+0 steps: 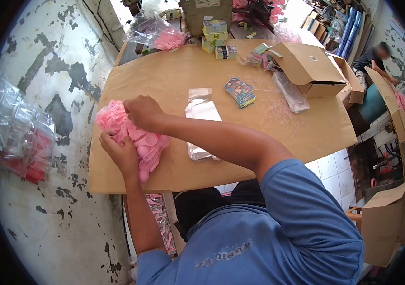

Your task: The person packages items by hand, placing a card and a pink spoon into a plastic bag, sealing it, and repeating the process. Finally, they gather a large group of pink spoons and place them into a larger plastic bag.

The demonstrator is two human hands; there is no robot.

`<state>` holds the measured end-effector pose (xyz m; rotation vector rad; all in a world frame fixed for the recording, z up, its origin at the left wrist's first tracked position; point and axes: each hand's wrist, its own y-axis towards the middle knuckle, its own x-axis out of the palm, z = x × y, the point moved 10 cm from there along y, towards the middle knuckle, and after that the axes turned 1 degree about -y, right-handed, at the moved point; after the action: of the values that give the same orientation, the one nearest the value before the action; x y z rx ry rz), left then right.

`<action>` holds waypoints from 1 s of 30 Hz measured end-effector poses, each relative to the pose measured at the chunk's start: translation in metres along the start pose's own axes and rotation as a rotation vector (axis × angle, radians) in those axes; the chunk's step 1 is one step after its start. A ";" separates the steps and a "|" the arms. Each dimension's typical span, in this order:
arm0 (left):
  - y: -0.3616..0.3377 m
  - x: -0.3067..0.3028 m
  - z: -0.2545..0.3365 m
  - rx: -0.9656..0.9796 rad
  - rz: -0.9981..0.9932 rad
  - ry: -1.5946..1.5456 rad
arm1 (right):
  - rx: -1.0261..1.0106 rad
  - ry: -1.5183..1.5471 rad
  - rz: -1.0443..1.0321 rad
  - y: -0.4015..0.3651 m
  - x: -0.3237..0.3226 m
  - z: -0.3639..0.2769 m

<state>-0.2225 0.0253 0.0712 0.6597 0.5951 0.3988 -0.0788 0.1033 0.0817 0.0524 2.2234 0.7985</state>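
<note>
Left arm: up from the near edge of the tabletop (174, 80), forearm steep. Left hand (121, 154) at the near-left side of a pink bundle (148, 142), fingers bent round it, thumb raised, holding it. Bundle lies by the left edge, toward the near-left corner. Right arm: elbow bent out, forearm reaching across the near half. Right hand (144, 113) above the bundle, knuckles up, fingers curled in; tips hidden, cannot tell what they grip.

Tabletop, left to right: flat silvery packets (202, 123) mid-table, one end toward the near edge; small boxes (215, 33) stacked at the far edge; picture cards (239, 92) right of centre; pale pink shreds (283, 111); clear bags (290, 92) and a cardboard box (309, 69) at the far-right corner.

Room: peeling wall (46, 61) at left, clear plastic bags (22, 128) hanging on it; white floor tiles (338, 173) past the near-right corner; another person (371, 57) at far right.
</note>
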 end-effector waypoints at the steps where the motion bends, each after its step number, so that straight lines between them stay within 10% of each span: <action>1: 0.000 0.001 0.004 -0.002 -0.009 0.016 | 0.000 0.006 0.014 0.002 0.000 0.003; 12: 0.025 -0.007 -0.009 0.058 -0.102 -0.019 | 0.123 0.114 0.033 0.004 -0.007 0.018; 30: 0.070 0.004 0.029 0.184 -0.453 0.043 | -0.233 -0.350 0.031 -0.007 -0.011 -0.050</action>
<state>-0.2124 0.0652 0.1344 0.6703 0.8063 -0.0665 -0.1035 0.0681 0.1111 0.1045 1.7956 0.9799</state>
